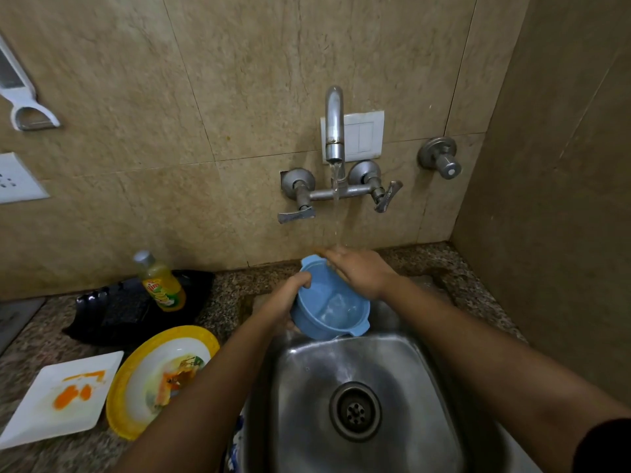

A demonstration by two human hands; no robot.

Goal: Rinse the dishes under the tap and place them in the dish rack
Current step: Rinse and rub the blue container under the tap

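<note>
A blue plastic bowl [329, 308] with small side handles is tilted over the back of the steel sink [392, 370]. My left hand [290, 295] grips its left rim, thumb curled over the edge. My right hand [358, 271] lies flat across the bowl's far rim with fingers stretched out, right under the water stream falling from the tap [334, 128]. On the counter to the left lie a round yellow-rimmed plate [150, 370] with food smears and a white square plate [61, 401] with orange stains. A black dish rack [123, 308] sits behind them.
A yellow dish soap bottle [160, 283] stands on the black rack. Two lever handles and a separate valve [442, 158] stick out of the tiled wall. A side wall closes in on the right. The sink drain [355, 411] is open below.
</note>
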